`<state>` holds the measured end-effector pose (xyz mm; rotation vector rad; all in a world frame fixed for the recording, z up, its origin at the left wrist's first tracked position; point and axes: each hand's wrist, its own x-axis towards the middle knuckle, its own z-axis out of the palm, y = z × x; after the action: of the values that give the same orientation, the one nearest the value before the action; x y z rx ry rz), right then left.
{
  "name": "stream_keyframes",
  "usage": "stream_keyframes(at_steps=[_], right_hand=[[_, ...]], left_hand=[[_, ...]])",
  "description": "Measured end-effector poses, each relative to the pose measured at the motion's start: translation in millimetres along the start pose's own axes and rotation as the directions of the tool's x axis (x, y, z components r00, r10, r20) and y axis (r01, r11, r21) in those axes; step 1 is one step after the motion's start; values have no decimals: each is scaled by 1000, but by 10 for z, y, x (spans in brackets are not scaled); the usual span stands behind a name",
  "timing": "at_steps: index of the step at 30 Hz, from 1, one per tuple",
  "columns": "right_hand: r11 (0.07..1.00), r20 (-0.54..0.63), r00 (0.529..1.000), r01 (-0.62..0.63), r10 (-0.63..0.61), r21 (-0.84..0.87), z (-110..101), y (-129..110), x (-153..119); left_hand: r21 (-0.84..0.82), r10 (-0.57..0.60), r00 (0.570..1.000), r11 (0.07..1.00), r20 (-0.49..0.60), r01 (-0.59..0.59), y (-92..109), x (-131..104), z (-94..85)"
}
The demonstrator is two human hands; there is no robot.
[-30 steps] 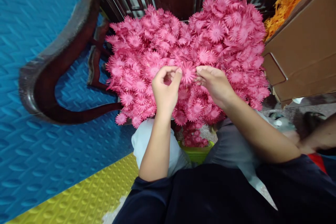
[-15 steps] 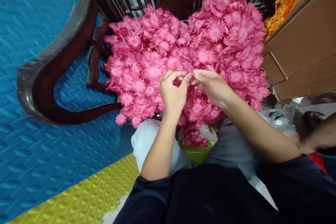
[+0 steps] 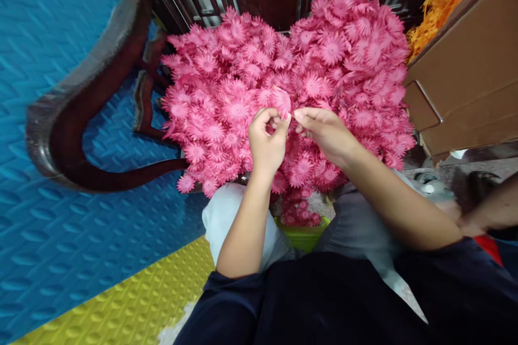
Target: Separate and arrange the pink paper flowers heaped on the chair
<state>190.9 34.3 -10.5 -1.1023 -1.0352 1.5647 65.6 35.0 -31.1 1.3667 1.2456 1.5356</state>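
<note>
A large heap of pink artificial flowers (image 3: pixel 214 132) spreads in front of me, above my knees. Over its middle, my left hand (image 3: pixel 267 137) pinches a pink flower (image 3: pixel 282 101) between thumb and fingers, its petals fanning up past the fingertips. Just to the right, my right hand (image 3: pixel 326 132) has its thumb and index finger pressed together close to the same flower; whatever is between them is too small to make out. A narrow gap separates the two sets of fingertips.
A green container (image 3: pixel 301 236) with pink flowers sits between my knees. Left is a curved dark wooden armrest (image 3: pixel 60 118) over blue matting (image 3: pixel 36 226). A cardboard box (image 3: pixel 469 64) and orange material (image 3: pixel 441 2) are at right, with another person's arm (image 3: pixel 497 207) at the edge.
The flower at my left fingertips has turned upward and shows its petals more fully. My left hand has shifted slightly right, while my right hand has barely moved.
</note>
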Motion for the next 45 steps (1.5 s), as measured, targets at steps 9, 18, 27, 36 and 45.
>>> stream_keyframes(at_steps=[9,18,27,36,45], right_hand=[[995,-128,988,-86,91,42,-2,-14,23],[980,-232,962,-103,141,168,-85,-81,62],[990,-82,994,-66,77,127,-94,-57,54],[991,-107,990,-77,88,110,-22,-66,14],[979,-42,989,-136,144,151,29,-39,9]], left_hand=[[-124,6,990,992,-144,-24,6,33,-80],[-200,-91,834,979,-544,-24,49,225,-415],[-301,-241,876,946,-418,117,116,170,-306],[-308,-267,895,938,-357,158,116,134,-275],[-187,-210,920,970,-330,154,-27,106,-169]])
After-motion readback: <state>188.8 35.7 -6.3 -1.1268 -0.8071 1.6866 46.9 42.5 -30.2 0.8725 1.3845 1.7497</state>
